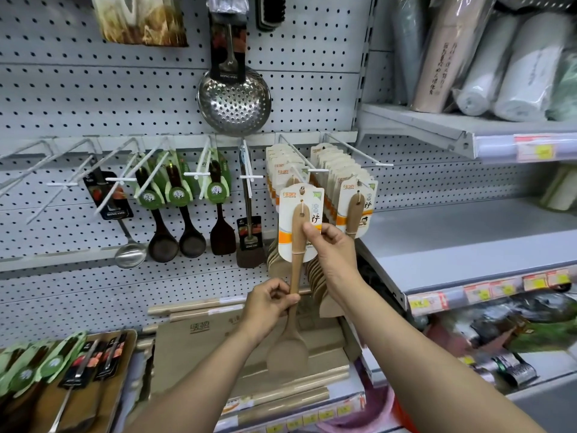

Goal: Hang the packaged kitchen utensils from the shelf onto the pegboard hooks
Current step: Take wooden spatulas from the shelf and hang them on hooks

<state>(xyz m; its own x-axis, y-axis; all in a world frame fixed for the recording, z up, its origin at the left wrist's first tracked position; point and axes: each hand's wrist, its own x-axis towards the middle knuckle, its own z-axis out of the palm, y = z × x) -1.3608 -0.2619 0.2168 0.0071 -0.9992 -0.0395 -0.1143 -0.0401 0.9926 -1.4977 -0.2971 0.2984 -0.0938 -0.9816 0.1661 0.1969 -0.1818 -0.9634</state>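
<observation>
Head view: pegboard (93,98), bare hooks at left, utensils hanging mid-row.
Hook (299,175): tip at the card's hole; whether it is through, cannot tell.
Wooden spatula (295,260): one, upright, carded end up, blade down.
Right hand (331,242): pinches the card; nearer the hook.
Left hand (270,300): grips the handle below.
</observation>
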